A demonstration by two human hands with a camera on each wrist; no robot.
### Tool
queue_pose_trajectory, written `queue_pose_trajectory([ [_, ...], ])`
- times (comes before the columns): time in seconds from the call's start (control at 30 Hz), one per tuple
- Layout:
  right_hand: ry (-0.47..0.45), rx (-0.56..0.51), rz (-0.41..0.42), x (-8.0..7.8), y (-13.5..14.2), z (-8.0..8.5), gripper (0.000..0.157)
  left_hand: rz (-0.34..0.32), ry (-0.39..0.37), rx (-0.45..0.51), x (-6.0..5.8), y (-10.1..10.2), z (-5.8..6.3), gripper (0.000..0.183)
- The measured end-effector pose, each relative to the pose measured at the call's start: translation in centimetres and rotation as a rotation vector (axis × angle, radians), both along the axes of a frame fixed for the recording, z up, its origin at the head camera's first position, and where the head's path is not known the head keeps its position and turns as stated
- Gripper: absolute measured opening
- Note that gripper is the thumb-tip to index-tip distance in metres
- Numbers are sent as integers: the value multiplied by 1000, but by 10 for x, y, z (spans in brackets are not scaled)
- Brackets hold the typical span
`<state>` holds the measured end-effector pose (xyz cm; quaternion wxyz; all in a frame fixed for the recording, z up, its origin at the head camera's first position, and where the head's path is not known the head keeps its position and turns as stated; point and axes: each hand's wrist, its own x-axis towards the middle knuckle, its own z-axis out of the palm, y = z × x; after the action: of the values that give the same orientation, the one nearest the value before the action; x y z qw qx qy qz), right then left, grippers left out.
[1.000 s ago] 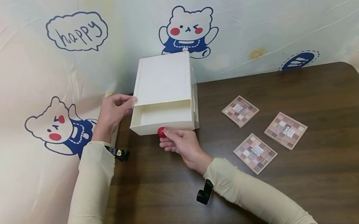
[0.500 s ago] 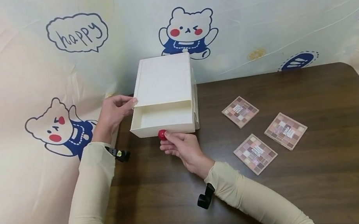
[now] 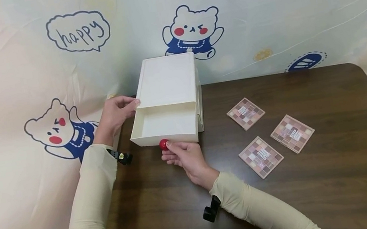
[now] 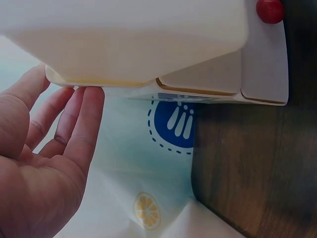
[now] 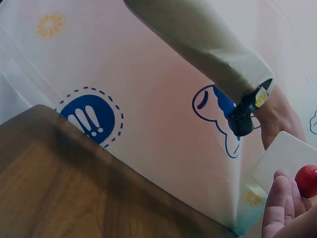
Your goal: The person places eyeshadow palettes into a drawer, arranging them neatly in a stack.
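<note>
A white drawer unit (image 3: 168, 80) stands near the table's back left, its top drawer (image 3: 169, 121) pulled part way out, with nothing seen inside. My right hand (image 3: 191, 161) pinches the round red knob (image 3: 164, 145) on that drawer's front between thumb and fingers. At the unit's upper left edge my left hand (image 3: 113, 116) rests, thumb at the top front corner. The left wrist view shows its straight fingers (image 4: 81, 124) against the side wall. Another red knob (image 4: 270, 11) sits on a lower drawer there.
Three square mosaic-patterned pieces (image 3: 246, 114) lie on the brown table (image 3: 352, 167) right of the unit. A printed curtain (image 3: 243, 11) hangs behind the table and along its left side. Black wrist cameras (image 3: 212, 209) are strapped at both sleeves.
The right hand has drawn the top drawer further out toward the body, slightly leftward, so more of its floor shows. The left hand and the unit stay in place.
</note>
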<state>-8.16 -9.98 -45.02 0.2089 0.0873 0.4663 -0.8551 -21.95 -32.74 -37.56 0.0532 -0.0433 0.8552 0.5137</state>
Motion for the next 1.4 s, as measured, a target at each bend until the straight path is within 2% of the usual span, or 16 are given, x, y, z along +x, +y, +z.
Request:
queue_pose_trajectory([
  [0.43, 3, 11, 37, 19, 7, 0, 30, -1, 0, -9, 0, 0, -1, 50],
  [0.73, 11, -21, 46, 30, 8, -3, 32, -3, -3, -13, 0, 1, 0, 51],
  [1.4, 23, -30, 76, 32, 11, -9, 29, 11, -18, -5, 0, 0, 0, 51],
])
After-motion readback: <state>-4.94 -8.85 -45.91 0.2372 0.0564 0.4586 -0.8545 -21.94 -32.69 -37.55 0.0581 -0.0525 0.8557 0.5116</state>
